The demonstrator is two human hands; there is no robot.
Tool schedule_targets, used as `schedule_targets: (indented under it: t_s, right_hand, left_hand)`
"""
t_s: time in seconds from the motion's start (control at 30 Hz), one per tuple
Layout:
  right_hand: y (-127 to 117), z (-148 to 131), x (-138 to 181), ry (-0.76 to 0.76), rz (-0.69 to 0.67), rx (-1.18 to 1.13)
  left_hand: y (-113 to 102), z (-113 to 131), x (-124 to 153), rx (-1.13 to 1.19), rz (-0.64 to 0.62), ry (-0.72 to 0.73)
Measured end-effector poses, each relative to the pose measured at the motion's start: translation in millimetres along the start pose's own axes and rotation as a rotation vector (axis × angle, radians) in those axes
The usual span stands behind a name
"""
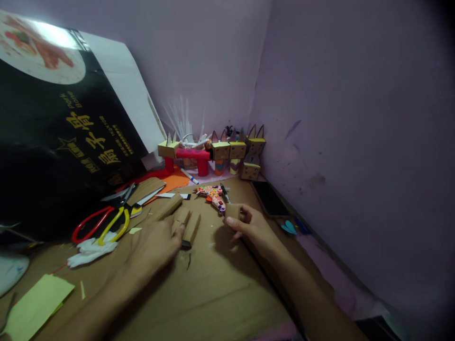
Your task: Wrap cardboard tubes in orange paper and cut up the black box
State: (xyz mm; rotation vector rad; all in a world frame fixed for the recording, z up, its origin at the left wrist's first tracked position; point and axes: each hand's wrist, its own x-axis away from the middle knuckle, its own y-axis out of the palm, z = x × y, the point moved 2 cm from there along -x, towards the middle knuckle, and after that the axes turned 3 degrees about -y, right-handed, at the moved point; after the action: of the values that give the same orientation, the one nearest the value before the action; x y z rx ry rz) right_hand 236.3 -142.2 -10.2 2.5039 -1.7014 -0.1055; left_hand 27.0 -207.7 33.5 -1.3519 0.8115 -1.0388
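My right hand (254,227) pinches a small brown cardboard piece (232,211) between thumb and fingers, just above the board. My left hand (156,244) is closed on a folded cardboard piece (182,217), its thumb pressed along the near side; some of its fingers are hidden. Close beside it lie another folded cardboard strip (193,228) and a cardboard roll (170,207). A dark tip (186,245) shows by the left thumb. Beyond my hands is a glue gun with a colourful pattern (213,194), next to a pen (225,193).
Scissors (121,227) with red and yellow handles lie left, by a white crumpled tissue (92,250). Yellow paper (39,303) is front left. A large black box (53,142) leans at left. Cardboard animal figures (220,150) line the back. A phone (270,199) lies along the right wall.
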Motion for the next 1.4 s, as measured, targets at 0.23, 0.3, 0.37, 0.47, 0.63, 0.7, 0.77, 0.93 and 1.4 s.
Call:
schedule_targets:
  t_s: [0.23,0.3,0.37,0.47,0.63,0.7,0.77,0.93,1.4]
  right_hand:
    - [16.9,9.5,4.5,0.092,-0.11,-0.019]
    - [18.7,9.1,5.0,0.087,-0.103,-0.01]
    - [15.5,7.3,3.9,0.039,-0.041,0.021]
    - [-0.2,3.1,-2.2,-0.056,0.119,0.089]
    - [-41.2,-3.2,-33.4,-0.124,0.337,0.278]
    - [-53.6,-4.0,-54.9,-0.125,0.362,0.397]
    - [-61.2,-3.8,-78.7,-0.125,0.368,0.524]
    - [-60.4,-2.9,-131.8,-0.115,0.319,0.793]
    - [-13.4,-28.3,-163.7,-0.155,0.219,1.34]
  left_hand:
    - [7.8,0.5,2.6,-0.124,0.006,0.009]
    - [9.7,1.0,2.0,-0.148,0.0,0.005]
    - [10.6,2.0,1.7,-0.155,-0.005,0.002]
    - [8.0,4.0,2.8,-0.143,0.027,-0.016]
    - [0.5,5.8,7.3,-0.131,0.128,-0.037]
    - [-0.2,5.3,7.8,-0.118,0.126,-0.045]
    - [0.5,4.7,7.3,-0.093,0.112,-0.042]
    - [8.0,5.1,7.1,-0.027,0.114,-0.003]
    - [22.7,8.6,13.7,0.125,0.066,0.074]
